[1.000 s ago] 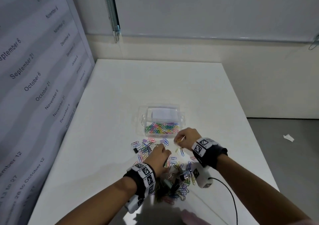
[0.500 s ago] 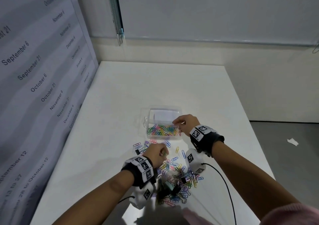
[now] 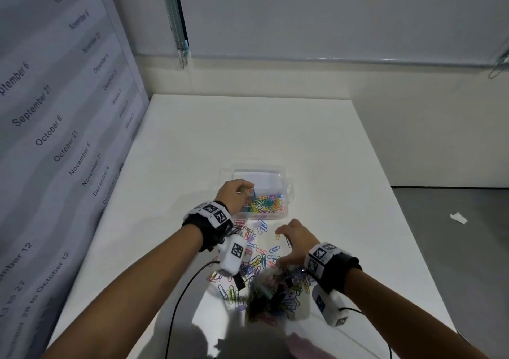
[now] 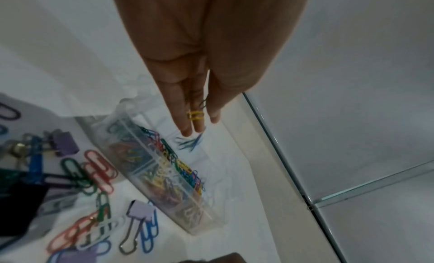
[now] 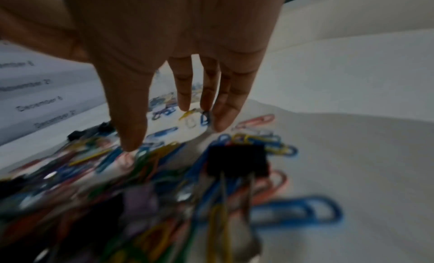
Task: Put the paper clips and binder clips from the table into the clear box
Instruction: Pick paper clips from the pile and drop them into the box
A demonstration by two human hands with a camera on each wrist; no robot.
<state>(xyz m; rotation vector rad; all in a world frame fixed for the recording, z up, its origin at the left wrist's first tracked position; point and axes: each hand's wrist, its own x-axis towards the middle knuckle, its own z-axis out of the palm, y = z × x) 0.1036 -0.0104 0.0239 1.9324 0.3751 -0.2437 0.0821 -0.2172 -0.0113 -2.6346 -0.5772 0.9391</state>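
Paper clips (image 3: 263, 203) multicoloured; left grip (image 4: 199, 116) pinches yellow one, right grip (image 3: 296, 244) slack.

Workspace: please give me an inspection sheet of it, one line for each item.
Surface: white table, far half bare.
Job's things: clear box partly filled with coloured paper clips; loose pile of paper clips and binder clips lies near the person.
Clutter: nothing seen on the table.
Grips: left hand over the box, fingers pinching a yellow clip; right hand above the pile, fingers straight, holding nothing.
Cables: black cable runs from the left wrist camera; another from the right.
Surroundings: date-printed panel at left, grey wall behind, paper scrap on the floor at right.
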